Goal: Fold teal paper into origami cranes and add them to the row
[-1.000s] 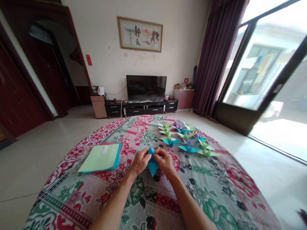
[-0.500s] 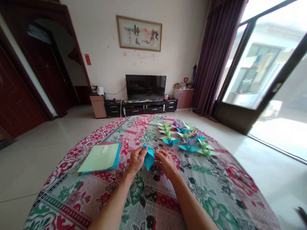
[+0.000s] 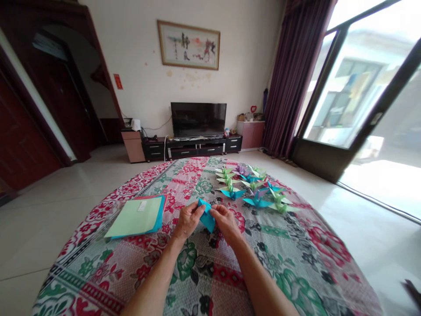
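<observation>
A small piece of folded blue paper [image 3: 206, 217] is held between my two hands over the middle of the table. The fingers and thumb of my left hand [image 3: 188, 219] pinch its left edge. On its other side, my right hand [image 3: 226, 220] grips the right edge between thumb and fingers. The paper tilts, with one corner pointing down toward me. Beyond my right hand stand several folded paper cranes in green, blue and purple, among them a blue crane [image 3: 258, 199] close by. Fingertips partly cover the folds.
Left of my hands lies a stack of square paper sheets [image 3: 131, 217], pale green on top with blue and red below. A floral tablecloth [image 3: 197, 289] covers the round table. A television [image 3: 198, 120] on a low black cabinet [image 3: 184, 151] stands against the far wall.
My right hand has closed in on the paper's right edge, and the paper has turned, its lower corner swinging to the right. My left hand keeps its pinch.
</observation>
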### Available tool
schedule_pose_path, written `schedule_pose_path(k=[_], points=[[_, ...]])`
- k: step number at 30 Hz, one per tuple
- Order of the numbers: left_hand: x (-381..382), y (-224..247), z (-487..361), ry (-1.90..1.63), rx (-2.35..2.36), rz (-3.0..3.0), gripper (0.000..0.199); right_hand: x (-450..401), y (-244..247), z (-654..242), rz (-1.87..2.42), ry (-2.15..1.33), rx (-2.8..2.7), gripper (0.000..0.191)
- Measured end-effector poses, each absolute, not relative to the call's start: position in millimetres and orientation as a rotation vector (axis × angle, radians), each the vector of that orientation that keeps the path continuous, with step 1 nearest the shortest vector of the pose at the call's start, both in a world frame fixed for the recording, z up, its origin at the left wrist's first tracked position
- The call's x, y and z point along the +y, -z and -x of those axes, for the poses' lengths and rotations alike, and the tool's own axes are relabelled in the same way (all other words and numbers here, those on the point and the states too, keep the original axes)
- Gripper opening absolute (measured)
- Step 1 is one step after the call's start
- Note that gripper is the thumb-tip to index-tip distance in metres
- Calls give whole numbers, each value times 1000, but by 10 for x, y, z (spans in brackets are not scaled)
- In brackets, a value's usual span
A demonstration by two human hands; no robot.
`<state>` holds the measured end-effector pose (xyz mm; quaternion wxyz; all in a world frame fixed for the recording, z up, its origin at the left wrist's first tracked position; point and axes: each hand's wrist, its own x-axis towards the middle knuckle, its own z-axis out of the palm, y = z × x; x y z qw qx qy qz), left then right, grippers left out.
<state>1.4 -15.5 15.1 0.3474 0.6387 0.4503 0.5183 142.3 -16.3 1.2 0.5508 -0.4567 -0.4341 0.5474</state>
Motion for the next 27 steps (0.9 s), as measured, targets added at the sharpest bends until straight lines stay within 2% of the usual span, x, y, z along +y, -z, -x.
schedule_pose_path(k=[11, 16, 20, 27], points=[[-170, -130, -62, -1301, 1143, -1657, 32, -99, 87, -1420, 1201, -921, -1168, 25], [-172, -114, -82, -1304, 1076, -1641, 29, -122, 57, -1417, 1188, -989, -1081, 35], [-142, -62, -98, -1332, 1126, -1554, 29, -179, -25, -1429, 1140, -1057, -1081, 36], [-92, -5, -144, -1527, 1173, -1260, 41, -211, 3, -1313, 944, -1185, -960, 56]])
